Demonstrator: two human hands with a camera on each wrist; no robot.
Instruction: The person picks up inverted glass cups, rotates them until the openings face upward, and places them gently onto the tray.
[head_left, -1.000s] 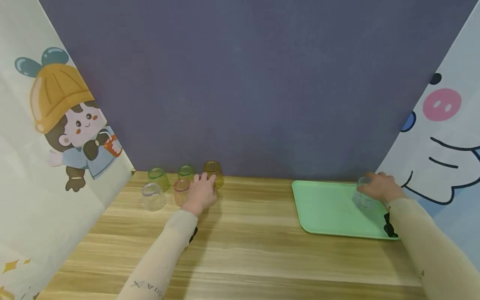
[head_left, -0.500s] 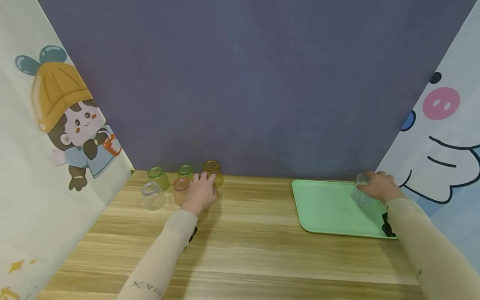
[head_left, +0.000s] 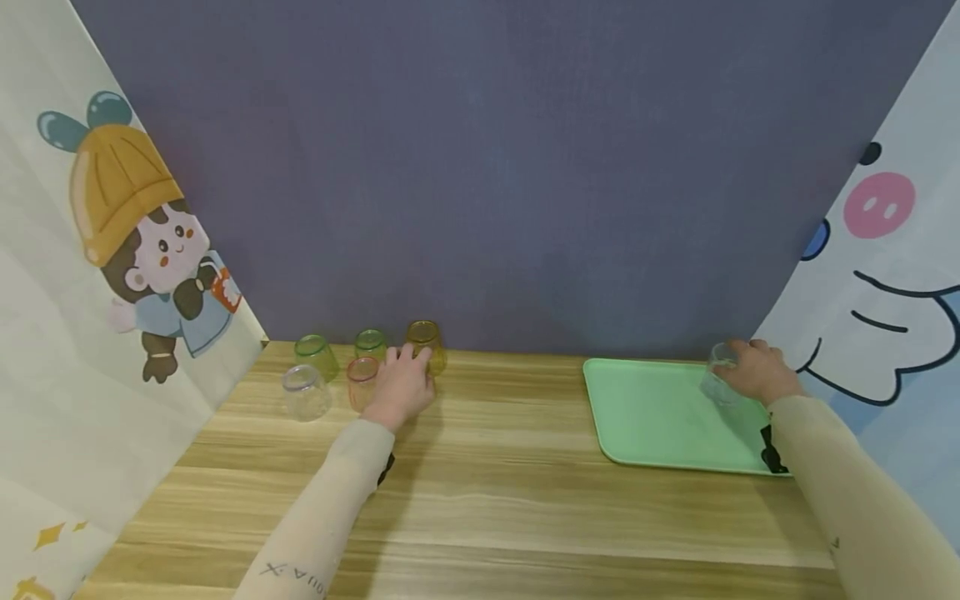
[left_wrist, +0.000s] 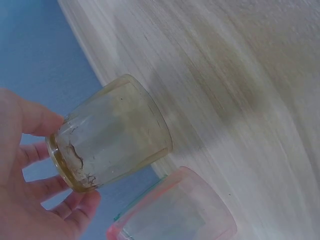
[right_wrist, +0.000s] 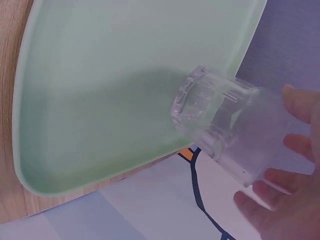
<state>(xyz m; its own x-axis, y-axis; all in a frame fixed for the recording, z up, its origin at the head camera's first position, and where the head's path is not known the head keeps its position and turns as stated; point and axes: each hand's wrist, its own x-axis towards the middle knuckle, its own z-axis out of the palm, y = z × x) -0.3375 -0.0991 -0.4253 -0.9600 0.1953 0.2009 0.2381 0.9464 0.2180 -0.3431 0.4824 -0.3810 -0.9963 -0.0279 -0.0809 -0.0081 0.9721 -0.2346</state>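
On the left of the table, a yellow glass [head_left: 424, 332] stands upside down, and my left hand [head_left: 402, 388] has its thumb and fingertips around the raised base. The left wrist view shows this yellow glass [left_wrist: 117, 132] with its wide mouth down on the wood. Over the far right part of a light green tray [head_left: 652, 421], my right hand [head_left: 761, 373] holds a clear glass [head_left: 714, 382] by its upper rim. Its thick base faces the tray in the right wrist view, with thumb and fingers at opposite sides of the clear glass [right_wrist: 225, 117].
Left of the yellow glass stand a pink glass [head_left: 362, 390], a green glass [head_left: 371, 342], a yellow-green glass [head_left: 318, 358] and another clear glass [head_left: 307, 398]. A dark wall [head_left: 510, 183] closes off the table's back, with printed side walls left and right.
My right hand has shifted slightly toward the back and left with the clear glass over the tray. The left hand keeps its place at the yellow glass.
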